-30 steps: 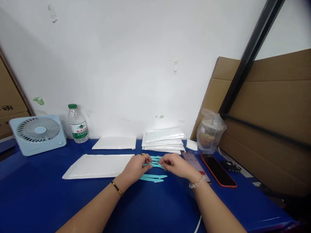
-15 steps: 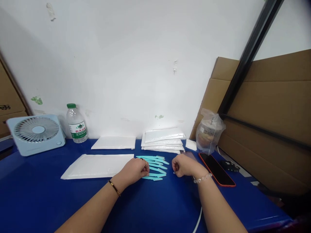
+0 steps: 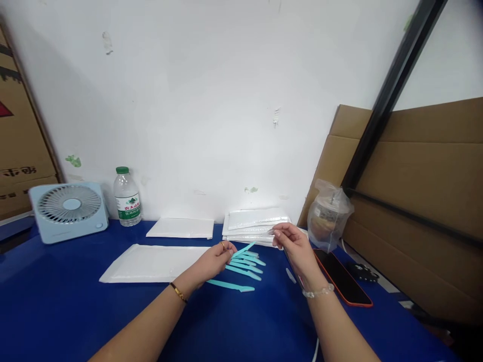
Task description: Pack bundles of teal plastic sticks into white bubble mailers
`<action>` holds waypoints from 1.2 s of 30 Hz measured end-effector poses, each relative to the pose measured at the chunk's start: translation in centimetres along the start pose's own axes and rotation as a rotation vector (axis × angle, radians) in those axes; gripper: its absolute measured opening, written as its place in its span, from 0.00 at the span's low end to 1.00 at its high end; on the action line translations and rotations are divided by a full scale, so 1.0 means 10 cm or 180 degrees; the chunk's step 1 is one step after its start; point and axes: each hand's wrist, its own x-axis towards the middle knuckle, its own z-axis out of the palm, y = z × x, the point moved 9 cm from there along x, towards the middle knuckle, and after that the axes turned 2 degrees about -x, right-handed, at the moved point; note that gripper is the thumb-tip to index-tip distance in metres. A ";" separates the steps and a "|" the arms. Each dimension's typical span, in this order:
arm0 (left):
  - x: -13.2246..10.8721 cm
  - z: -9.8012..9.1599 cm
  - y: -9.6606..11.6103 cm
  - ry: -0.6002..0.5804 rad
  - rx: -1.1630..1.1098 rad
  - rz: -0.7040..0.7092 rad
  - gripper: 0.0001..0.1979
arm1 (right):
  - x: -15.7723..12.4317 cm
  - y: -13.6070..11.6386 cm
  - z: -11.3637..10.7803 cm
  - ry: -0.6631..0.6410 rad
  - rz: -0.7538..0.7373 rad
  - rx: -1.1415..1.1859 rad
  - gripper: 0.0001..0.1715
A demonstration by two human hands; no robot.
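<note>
Pinched in my left hand (image 3: 217, 261) is a turquoise eyebrow razor (image 3: 246, 249), its blade end angled up to the right. My right hand (image 3: 296, 249) pinches a small translucent blade cap (image 3: 270, 232), a little apart from the razor's tip. Several more turquoise razors (image 3: 247, 272) lie fanned on the blue table beneath my left hand, and one razor (image 3: 234, 286) lies nearer to me. A second clear cap (image 3: 290, 275) rests on the table below my right hand.
White padded mailers (image 3: 139, 264) lie at left, with a mailer stack (image 3: 256, 219) by the wall. A fan (image 3: 70, 211), a water bottle (image 3: 127, 198), a bagged cup (image 3: 328, 216) and an orange-cased phone (image 3: 343, 279) stand or lie around. Cardboard (image 3: 422, 211) walls the right side.
My left hand has lifted a razor off the row. My right hand has risen from the table with a clear cap, and another cap now shows there. The view has shifted slightly.
</note>
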 end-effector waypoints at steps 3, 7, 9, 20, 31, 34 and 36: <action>-0.04 0.07 0.03 -0.0107 -0.0339 -0.0208 0.20 | -0.03 -0.08 0.05 0.0028 -0.0171 -0.0172 0.12; -0.10 0.17 0.05 -0.0417 -0.0666 -0.0402 0.21 | -0.07 -0.11 0.16 -0.0147 -0.0213 -0.0396 0.11; -0.11 0.19 0.06 -0.0508 -0.0737 -0.0443 0.20 | -0.09 -0.12 0.21 -0.0239 -0.0210 -0.0475 0.11; -0.04 0.04 0.04 -0.0045 0.0645 -0.0039 0.20 | -0.11 -0.03 0.34 -0.1041 -0.0096 -0.1334 0.13; -0.07 0.05 0.21 0.0140 0.2786 0.0885 0.14 | -0.21 0.76 -0.34 -0.1452 0.1290 -0.3892 0.17; -0.14 0.18 0.20 -0.0471 0.2765 0.0887 0.12 | -0.22 0.78 -0.25 -0.1507 0.1125 -0.3908 0.17; -0.15 0.22 0.17 -0.0622 0.2783 0.0861 0.08 | -0.23 0.76 -0.17 -0.1602 0.1090 -0.3788 0.13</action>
